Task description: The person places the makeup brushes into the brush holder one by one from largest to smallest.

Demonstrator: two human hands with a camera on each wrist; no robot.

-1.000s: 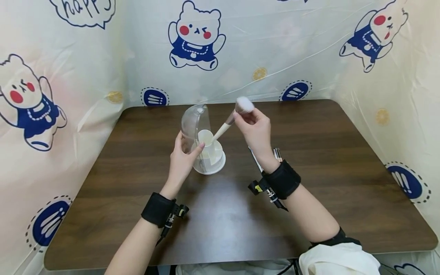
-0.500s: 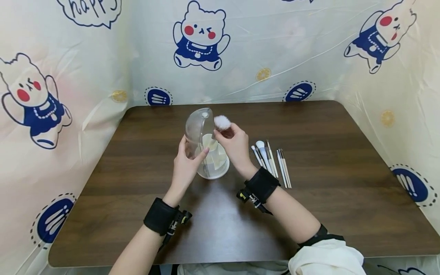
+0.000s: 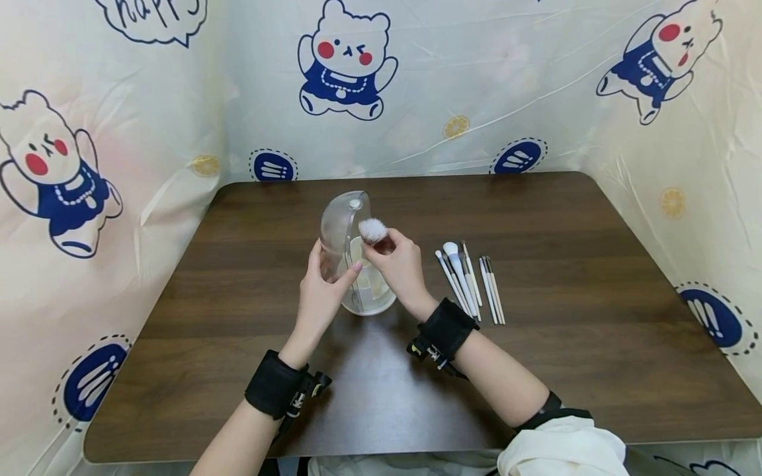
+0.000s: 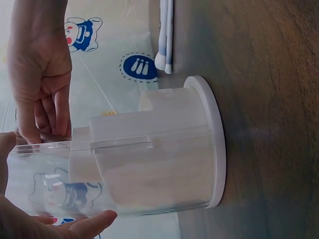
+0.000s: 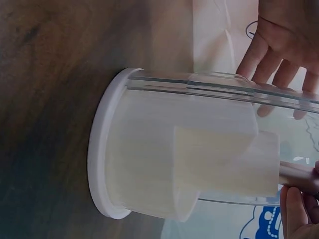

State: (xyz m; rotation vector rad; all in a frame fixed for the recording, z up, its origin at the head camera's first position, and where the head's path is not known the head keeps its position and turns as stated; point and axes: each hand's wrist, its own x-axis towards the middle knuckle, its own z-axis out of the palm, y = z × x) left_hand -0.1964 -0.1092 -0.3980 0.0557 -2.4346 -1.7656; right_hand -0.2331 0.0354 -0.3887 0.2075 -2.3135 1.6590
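Observation:
A makeup brush holder with a white base [image 3: 370, 308] and a clear domed cover [image 3: 340, 221] stands upright on the table. My left hand [image 3: 319, 287] grips the cover from the left, thumb near its front edge. My right hand [image 3: 405, 268] pinches a makeup brush just below its fluffy white bristles [image 3: 373, 231]. In the right wrist view the brush's shaft [image 5: 296, 175] runs into the mouth of the tall inner cup [image 5: 229, 162]. How deep the handle reaches is hidden by the cup's cloudy wall. Fingers of my left hand [image 5: 286, 45] touch the cover behind.
Several slimmer makeup brushes [image 3: 461, 274] lie side by side on the brown wooden table [image 3: 571, 317], right of the holder. A few thin ones [image 3: 491, 291] lie slightly apart. A printed curtain [image 3: 417, 79] stands behind and beside the table.
My right hand has moved left and down with the brush, from slanting over the holder to upright with its handle in the cup. My left hand keeps its hold on the cover.

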